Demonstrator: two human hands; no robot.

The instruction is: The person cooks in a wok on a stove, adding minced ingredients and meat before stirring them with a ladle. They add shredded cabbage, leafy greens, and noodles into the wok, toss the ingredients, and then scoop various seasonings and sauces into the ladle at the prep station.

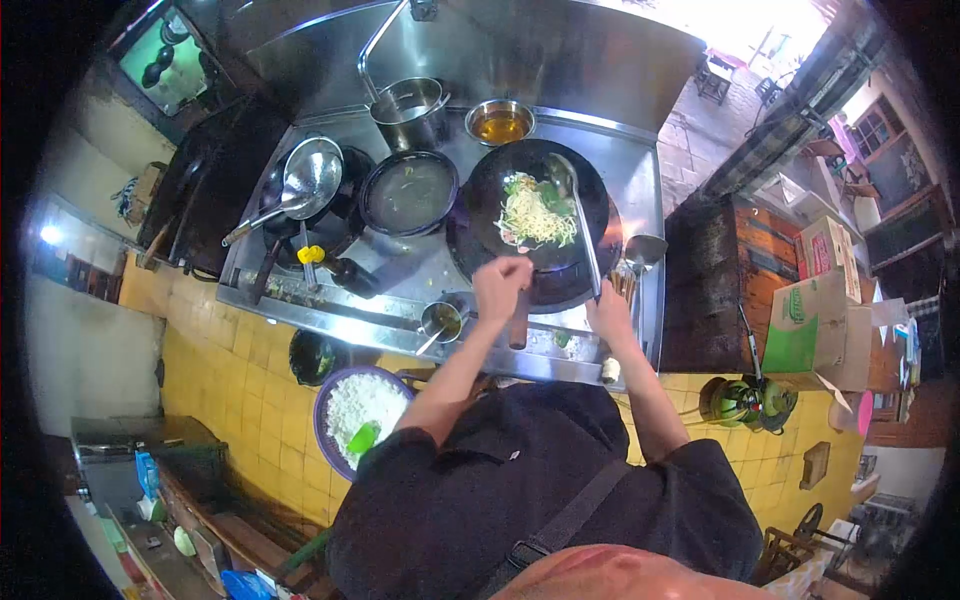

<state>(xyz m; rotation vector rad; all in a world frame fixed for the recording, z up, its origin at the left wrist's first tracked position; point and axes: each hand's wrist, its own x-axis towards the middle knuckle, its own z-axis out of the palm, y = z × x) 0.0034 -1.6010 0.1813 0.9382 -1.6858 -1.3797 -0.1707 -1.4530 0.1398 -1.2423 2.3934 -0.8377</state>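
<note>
A dark wok [490, 220] stands on the steel stove, with shredded pale vegetables and some greens [537, 213] inside. My right hand [612, 315] is wrapped round the handle of a metal ladle [588, 235], whose bowl rests at the wok's upper right side. Over the wok's near edge, just above its wooden handle [519, 322], my left hand [502, 285] is closed with the fingers pressed together. What it holds, if anything, is too small to make out.
Left of the wok are a grey-filled pan [408, 195], a steel pot [411, 115] and a large strainer [312, 178]. Behind it sits a bowl of amber liquid [500, 126]. A small pot [441, 321] is at the front edge; a rice basin [365, 405] stands lower left.
</note>
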